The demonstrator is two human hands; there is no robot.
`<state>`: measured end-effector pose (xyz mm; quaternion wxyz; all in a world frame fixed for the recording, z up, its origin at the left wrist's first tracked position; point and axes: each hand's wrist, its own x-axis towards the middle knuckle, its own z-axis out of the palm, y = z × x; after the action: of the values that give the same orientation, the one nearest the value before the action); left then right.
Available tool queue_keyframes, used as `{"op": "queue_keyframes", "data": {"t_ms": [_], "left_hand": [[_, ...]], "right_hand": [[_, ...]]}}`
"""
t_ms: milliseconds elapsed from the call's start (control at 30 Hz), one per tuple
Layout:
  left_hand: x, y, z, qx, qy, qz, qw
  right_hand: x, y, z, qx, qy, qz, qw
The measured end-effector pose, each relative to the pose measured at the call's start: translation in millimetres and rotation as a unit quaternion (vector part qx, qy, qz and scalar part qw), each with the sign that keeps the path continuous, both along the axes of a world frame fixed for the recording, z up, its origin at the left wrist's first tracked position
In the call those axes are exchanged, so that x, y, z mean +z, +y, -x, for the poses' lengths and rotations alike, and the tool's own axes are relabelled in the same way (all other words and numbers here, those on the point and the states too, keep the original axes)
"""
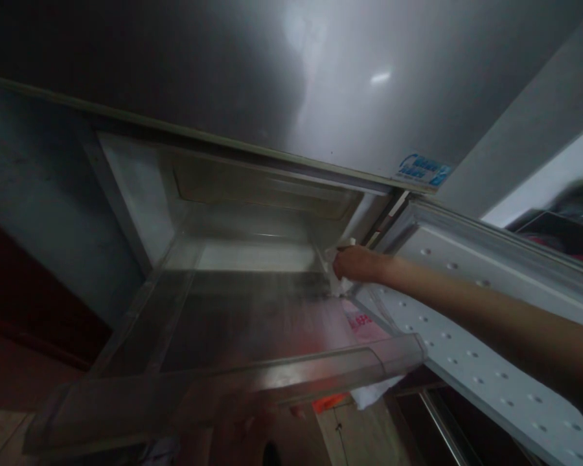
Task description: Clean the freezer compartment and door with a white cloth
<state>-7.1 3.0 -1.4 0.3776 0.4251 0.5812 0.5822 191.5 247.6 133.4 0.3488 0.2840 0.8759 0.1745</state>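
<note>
My right hand (pixel 355 263) reaches in from the right, its fingers closed round a crumpled white cloth (pixel 337 285); whether it is cloth or paper is hard to tell. The cloth lies against the right side of a clear plastic freezer drawer (pixel 252 323), near its back. The drawer is pulled far out of the open freezer compartment (pixel 138 188). I cannot make out my left hand anywhere; blurred skin-coloured shapes show below the drawer's front.
The freezer door (pixel 447 285), with its dimpled white inside, stands open on the right. Above is the closed grey upper fridge door (pixel 199 71) with a blue sticker (pixel 422 169). Under the drawer's right side show a pink printed bag (pixel 364 321) and an orange item (pixel 329 402).
</note>
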Motion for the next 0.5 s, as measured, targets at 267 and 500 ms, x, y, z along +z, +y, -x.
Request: {"op": "queue_keyframes", "data": {"t_ms": [267, 500], "left_hand": [[6.0, 2.1, -2.1, -0.016, -0.024, -0.009, 1.000], [10.8, 1.8, -0.2, -0.010, -0.012, -0.008, 1.000]], "right_hand": [[33.3, -79.9, -30.3, -0.018, 0.037, 0.151, 0.988], [31.5, -70.8, -30.8, -0.017, 0.077, 0.093, 0.993]]}}
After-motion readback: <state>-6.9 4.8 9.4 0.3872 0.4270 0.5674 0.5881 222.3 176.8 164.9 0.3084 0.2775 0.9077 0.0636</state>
